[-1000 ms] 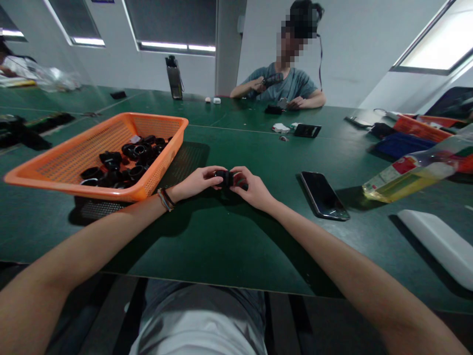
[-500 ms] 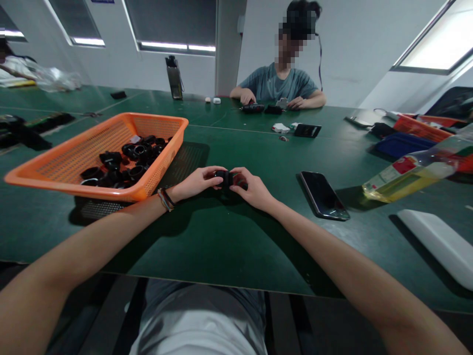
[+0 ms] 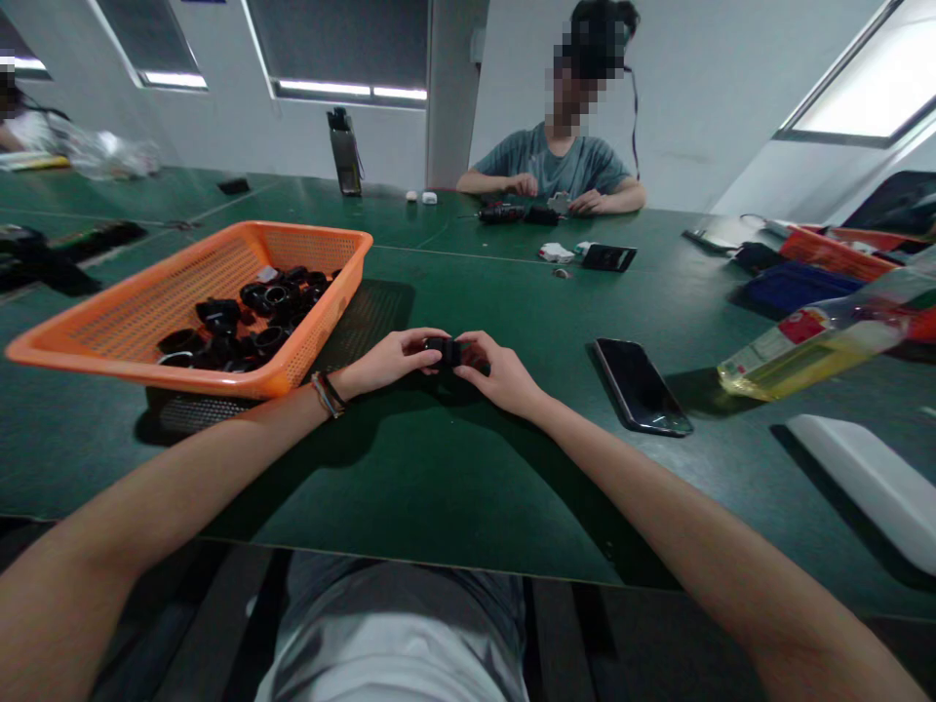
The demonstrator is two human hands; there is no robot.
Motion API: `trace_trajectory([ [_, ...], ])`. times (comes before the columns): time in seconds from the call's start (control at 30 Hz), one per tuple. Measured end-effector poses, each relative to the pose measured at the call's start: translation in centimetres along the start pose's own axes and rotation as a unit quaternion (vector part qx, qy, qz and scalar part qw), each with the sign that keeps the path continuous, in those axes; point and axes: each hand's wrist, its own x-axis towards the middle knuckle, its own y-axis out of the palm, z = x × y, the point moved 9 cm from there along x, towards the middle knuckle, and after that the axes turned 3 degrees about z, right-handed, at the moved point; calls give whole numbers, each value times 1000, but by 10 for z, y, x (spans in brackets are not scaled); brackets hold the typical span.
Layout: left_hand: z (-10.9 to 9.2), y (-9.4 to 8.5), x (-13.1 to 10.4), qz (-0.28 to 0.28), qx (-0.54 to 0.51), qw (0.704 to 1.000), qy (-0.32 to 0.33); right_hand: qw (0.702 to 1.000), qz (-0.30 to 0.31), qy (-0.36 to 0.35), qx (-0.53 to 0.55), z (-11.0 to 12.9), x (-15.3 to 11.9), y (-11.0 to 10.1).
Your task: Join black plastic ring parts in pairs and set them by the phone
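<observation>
Small black part, long axis roughly crosswise (ends toward either hand), pinched by both hands' fingertips.

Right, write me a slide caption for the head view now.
Both hands, left and right, hold a small black part beside an orange perforated basket of black parts.

Green table bearing orange basket
</observation>
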Motion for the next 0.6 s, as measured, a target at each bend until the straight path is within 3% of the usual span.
trace_trajectory([
  [0.6, 2, 0, 1, 2, -4, 1000, 6, 1000, -1, 6, 0, 0, 0, 0],
])
